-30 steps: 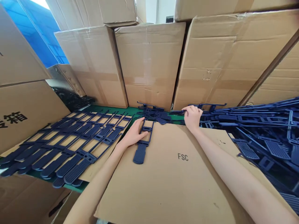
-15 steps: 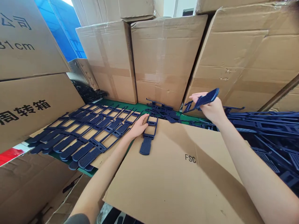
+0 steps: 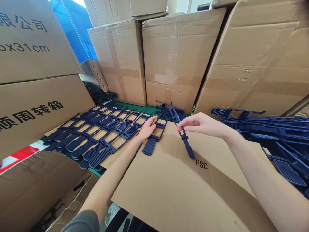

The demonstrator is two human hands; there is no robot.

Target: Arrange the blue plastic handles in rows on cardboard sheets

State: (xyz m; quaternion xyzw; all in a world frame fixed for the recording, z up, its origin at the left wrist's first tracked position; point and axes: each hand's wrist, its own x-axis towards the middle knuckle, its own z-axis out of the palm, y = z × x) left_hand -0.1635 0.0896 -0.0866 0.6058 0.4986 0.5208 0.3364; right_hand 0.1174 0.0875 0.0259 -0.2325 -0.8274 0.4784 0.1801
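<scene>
My left hand (image 3: pixel 147 129) grips the left edge of a dark blue plastic frame (image 3: pixel 150 146), which lies on a flat cardboard box top (image 3: pixel 169 180) with its ribbed paddle toward me. Above the same cardboard, my right hand (image 3: pixel 196 124) pinches a second dark blue part (image 3: pixel 188 148) by its frame. That part hangs tilted, its paddle end pointing down near the printed FSC letters. Left of my left hand, several like parts (image 3: pixel 98 151) lie in overlapping rows on cardboard.
A tangled pile of blue parts (image 3: pixel 285 161) is at the right, and a smaller heap (image 3: pixel 166 111) lies at the back on the green surface (image 3: pixel 151 109). Large cartons (image 3: pixel 178 61) stand behind. Printed boxes (image 3: pixel 36 106) are stacked at the left.
My right hand has moved left and down with its part, which has turned from raised to paddle end down. The view has shifted slightly right, while my left hand stays at the lying frame.
</scene>
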